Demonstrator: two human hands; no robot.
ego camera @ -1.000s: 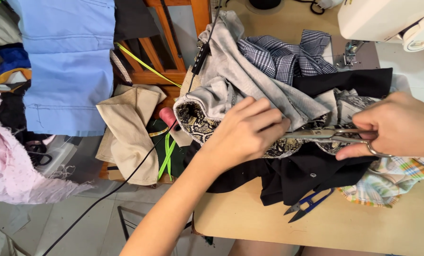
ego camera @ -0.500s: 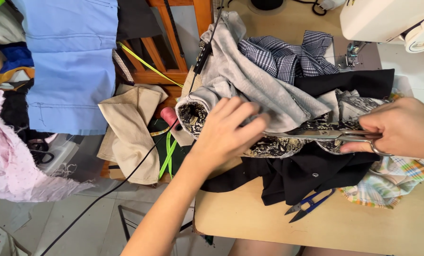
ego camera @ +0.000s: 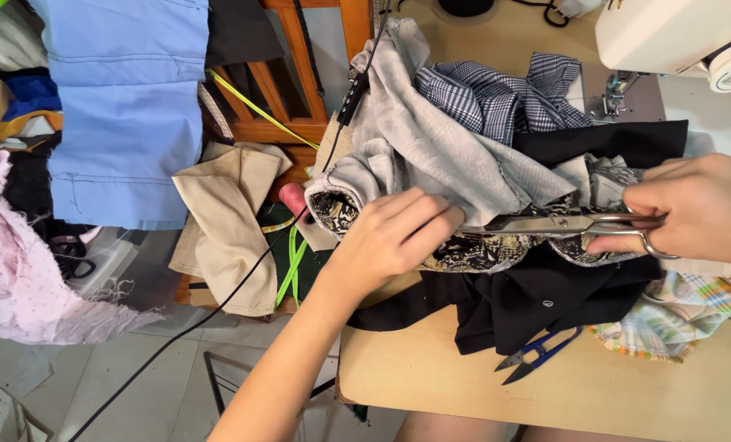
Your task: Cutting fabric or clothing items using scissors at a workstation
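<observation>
Clamped in my right hand point(ego camera: 692, 209), steel shears point(ego camera: 562, 225) bite the patterned fabric point(ego camera: 472, 250); left hand point(ego camera: 390, 237) pinches it taut. Cut partway, much uncut.

Counts, head view: two hands, left point(ego camera: 390, 241) and right point(ego camera: 697, 209). One pair of steel shears point(ego camera: 557, 223). One pair of blue snips point(ego camera: 537, 356). One sewing machine point(ego camera: 676, 37). One black cable point(ego camera: 218, 303). Cloth pieces on the table: one grey point(ego camera: 439, 155), one checked point(ego camera: 496, 98), one black point(ego camera: 537, 299), one patterned point(ego camera: 472, 254), one plaid point(ego camera: 684, 315).
</observation>
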